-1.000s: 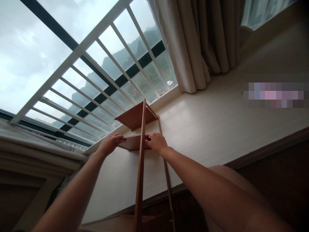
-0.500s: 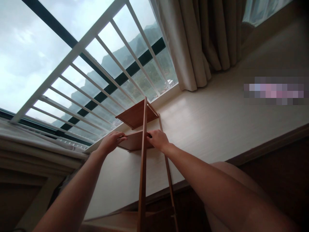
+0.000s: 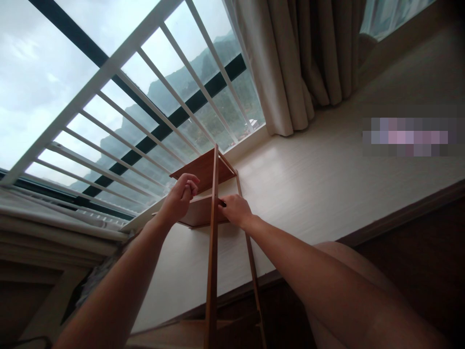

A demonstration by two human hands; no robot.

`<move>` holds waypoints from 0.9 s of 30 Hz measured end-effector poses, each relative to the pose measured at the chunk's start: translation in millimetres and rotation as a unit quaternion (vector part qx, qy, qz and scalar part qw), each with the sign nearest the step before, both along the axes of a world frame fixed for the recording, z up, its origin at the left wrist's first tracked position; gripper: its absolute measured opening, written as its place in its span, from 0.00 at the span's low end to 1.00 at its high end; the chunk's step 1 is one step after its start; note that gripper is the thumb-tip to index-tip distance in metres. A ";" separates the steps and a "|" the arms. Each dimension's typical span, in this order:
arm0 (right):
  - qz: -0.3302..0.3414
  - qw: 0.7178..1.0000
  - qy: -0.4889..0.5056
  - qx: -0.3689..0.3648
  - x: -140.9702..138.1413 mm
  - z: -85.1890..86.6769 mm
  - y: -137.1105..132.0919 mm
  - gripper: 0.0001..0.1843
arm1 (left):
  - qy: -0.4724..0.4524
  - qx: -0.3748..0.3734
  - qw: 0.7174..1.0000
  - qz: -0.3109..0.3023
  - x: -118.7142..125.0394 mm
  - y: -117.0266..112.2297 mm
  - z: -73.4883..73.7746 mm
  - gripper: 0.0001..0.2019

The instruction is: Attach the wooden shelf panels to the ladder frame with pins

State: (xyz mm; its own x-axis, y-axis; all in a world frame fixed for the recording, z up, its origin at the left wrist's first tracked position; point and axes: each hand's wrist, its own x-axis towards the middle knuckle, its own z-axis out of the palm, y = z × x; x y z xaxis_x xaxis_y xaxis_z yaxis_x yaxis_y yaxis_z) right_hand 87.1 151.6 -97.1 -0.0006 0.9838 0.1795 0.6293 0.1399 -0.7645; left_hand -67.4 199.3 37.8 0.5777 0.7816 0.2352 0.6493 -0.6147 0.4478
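Observation:
A brown wooden shelf rack (image 3: pixel 211 257) with slim uprights stands in front of me. Its upper board (image 3: pixel 203 169) and a lower board (image 3: pixel 198 212) slope in my view. My left hand (image 3: pixel 180 196) is raised in front of the boards, its fingers curled together; whatever may be in them is hidden. Beside the near upright, level with the lower board, my right hand (image 3: pixel 235 209) is closed. A small dark spot shows between its thumb and fingers, too small to name. The fingertips are partly behind the upright.
Behind the rack is a window with a white railing (image 3: pixel 134 53). Beige curtains (image 3: pixel 279 72) hang to its right, and more cloth (image 3: pixel 54 223) gathers at the left. The rack stands by a pale ledge (image 3: pixel 308 179) with a dark front edge. A blurred patch (image 3: pixel 410 133) covers something at the right.
My left hand has come off the lower board's left edge, moving up and right with its fingers curling in. My right hand stays by the upright. The view has shifted slightly.

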 end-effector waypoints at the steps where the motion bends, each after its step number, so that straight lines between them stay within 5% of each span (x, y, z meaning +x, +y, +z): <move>1: 0.001 1.000 0.001 0.000 -0.1 -0.3 0.3 0.16 | -0.017 -0.017 0.999 -0.031 7.2 -3.2 1.0 0.11; 5: 0.000 1.000 0.001 0.003 -1.1 -1.2 0.9 0.15 | -0.041 -0.049 0.994 -0.094 26.2 -11.3 4.8 0.13; 14: 0.002 1.000 0.014 0.004 -0.3 -1.0 0.5 0.16 | -0.010 -0.082 0.996 -0.017 24.5 -2.9 4.8 0.11; 22: -0.001 1.000 0.013 0.011 -0.5 -2.2 0.3 0.16 | 0.094 0.011 0.996 0.000 29.0 -7.3 16.7 0.14; 27: 0.001 1.000 0.014 0.011 0.0 -0.8 0.0 0.16 | 0.218 0.107 0.967 -0.073 31.0 -2.4 18.0 0.15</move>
State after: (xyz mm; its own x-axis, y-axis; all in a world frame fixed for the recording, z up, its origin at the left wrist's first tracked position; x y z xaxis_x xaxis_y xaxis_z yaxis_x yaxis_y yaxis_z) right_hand 87.1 151.5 -97.8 0.0028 0.9796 0.2012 0.6070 0.1582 -0.7788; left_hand -36.4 196.9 55.8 0.7588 0.6448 0.0919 0.6473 -0.7622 0.0040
